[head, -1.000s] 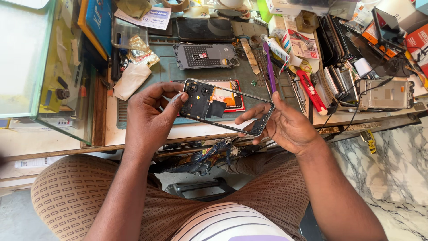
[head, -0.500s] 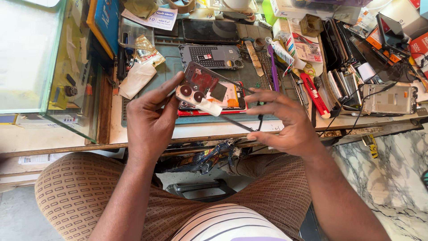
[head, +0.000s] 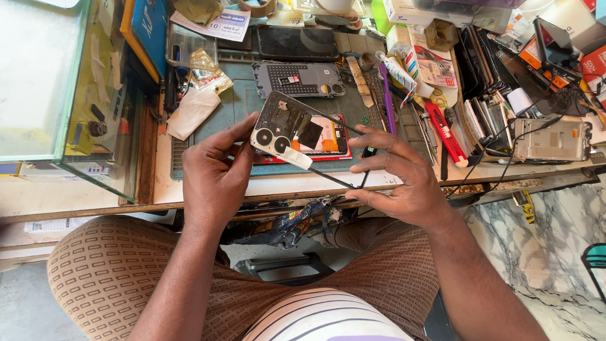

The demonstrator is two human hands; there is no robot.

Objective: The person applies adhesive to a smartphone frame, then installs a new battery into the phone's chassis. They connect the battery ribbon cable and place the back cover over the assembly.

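Cluttered repair table (head: 208,183), green mat under phone parts and tools. Left hand (head: 214,170) pinching the camera end of an opened phone back cover (head: 284,126), raised above the mat. Right hand (head: 398,183) closed around the thin dark frame edge (head: 344,183) at the far end from that grip. Cover apparently already lifted free; phone body (head: 325,142) lying bare beneath, inner work seemingly still ahead

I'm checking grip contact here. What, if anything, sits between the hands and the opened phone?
Nothing visible. The left hand grips the opened phone directly at its camera end, and the right hand pinches its far edge, above the green mat.
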